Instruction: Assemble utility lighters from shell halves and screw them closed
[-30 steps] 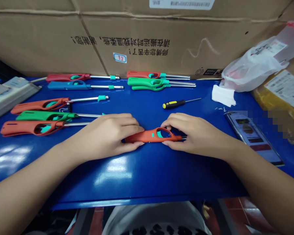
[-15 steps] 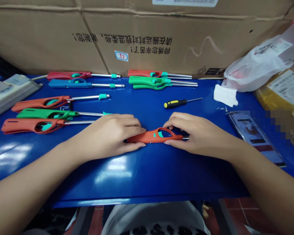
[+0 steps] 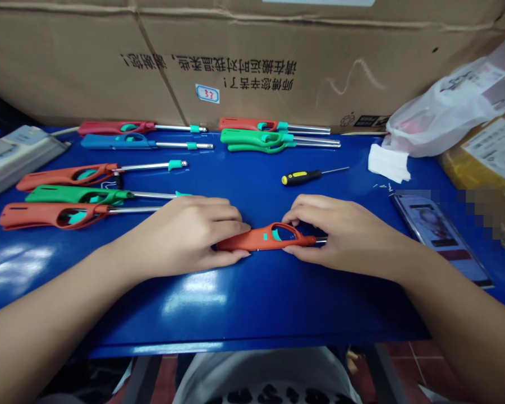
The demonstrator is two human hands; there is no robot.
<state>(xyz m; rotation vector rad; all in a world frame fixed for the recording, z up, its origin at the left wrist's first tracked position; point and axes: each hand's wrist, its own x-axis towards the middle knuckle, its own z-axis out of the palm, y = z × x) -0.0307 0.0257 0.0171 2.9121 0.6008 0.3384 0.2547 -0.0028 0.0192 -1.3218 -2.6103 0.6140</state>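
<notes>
Orange lighter (image 3: 248, 240), "33" label (image 3: 207, 93) beyond

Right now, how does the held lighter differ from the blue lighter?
The held lighter is orange, the blue lighter blue. Left hand and right hand hold the held lighter; the blue lighter lies untouched. The held lighter's rod is partly hidden, the blue lighter's fully visible. Both have teal parts.

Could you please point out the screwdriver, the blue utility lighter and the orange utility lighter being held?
Screwdriver (image 3: 305, 177): head view, on its black-and-yellow handle.
Blue utility lighter (image 3: 105, 143): head view, on its plastic handle.
Orange utility lighter (image 3: 257, 241): head view, on its plastic body.
</notes>
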